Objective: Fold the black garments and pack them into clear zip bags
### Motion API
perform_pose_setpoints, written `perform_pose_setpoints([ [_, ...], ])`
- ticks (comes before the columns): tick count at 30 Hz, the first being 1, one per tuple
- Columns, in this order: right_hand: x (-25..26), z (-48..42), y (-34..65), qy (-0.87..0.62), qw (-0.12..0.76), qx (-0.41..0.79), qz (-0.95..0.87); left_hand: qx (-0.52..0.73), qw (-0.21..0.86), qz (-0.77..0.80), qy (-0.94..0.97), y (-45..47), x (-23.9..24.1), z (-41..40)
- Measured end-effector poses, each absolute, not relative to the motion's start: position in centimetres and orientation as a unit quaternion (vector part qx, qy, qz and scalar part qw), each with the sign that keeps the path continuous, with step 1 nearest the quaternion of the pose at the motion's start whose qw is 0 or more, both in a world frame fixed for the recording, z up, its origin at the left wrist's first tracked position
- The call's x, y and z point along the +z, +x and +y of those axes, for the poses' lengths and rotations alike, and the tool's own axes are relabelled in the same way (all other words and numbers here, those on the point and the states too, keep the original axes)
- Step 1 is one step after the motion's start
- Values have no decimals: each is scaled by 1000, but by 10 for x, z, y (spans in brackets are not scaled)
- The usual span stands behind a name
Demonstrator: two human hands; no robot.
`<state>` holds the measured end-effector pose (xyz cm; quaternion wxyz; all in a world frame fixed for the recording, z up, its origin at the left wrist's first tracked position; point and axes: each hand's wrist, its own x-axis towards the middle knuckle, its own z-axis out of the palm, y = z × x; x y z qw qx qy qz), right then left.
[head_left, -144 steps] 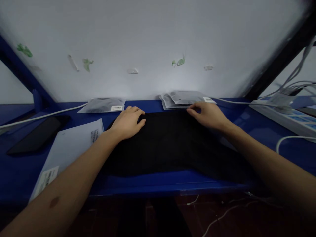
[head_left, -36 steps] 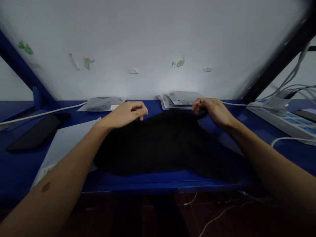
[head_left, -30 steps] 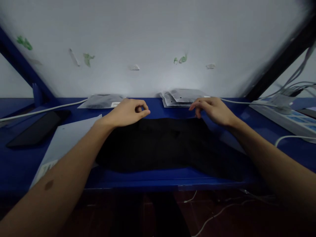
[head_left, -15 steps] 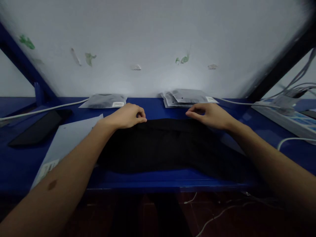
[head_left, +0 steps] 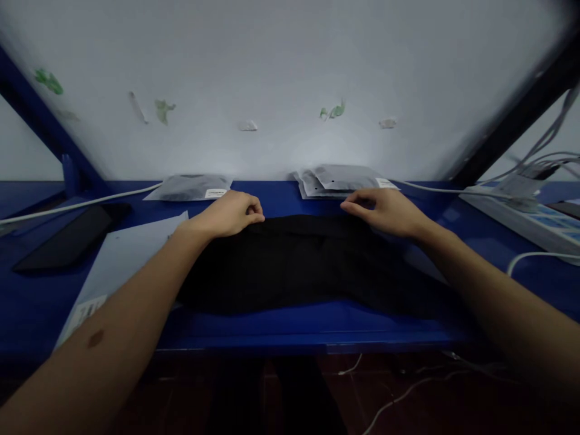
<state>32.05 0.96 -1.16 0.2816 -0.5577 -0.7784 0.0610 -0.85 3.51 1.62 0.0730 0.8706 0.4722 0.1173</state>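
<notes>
The left hand and right hand (each grip a pinch, I see) hold black cloth near the bench's front edge.

The left forearm and the right forearm were seen bare, the left marked by a small oval spot; below the table's near edge, dark legwear was blurred by shadow

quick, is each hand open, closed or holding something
Left hand: curled at the cloth's far edge; grip cannot be told.
Right hand: partly curled by that edge; grip cannot be told.
</notes>
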Motion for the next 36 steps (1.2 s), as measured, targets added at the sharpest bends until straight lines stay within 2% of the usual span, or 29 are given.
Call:
perform_pose_setpoints([
  [10,-10,8,317,-549,279,69,-785,121,80,470,871,-10,15,37],
  [16,-11,11,323,-565,195,78,-798,124,67,471,870,-11,14,36],
  [20,-12,13,326,-574,184,72,-795,121,73,471,871,-11,15,36],
  [27,-18,20,329,-585,222,43,-779,124,22,454,882,-6,11,39],
  [33,-2,-11,315,-550,371,20,-748,194,-36,475,858,-9,35,-15],
  [36,9,-52,311,-490,344,39,-800,194,-12,456,868,-27,38,-65],
])
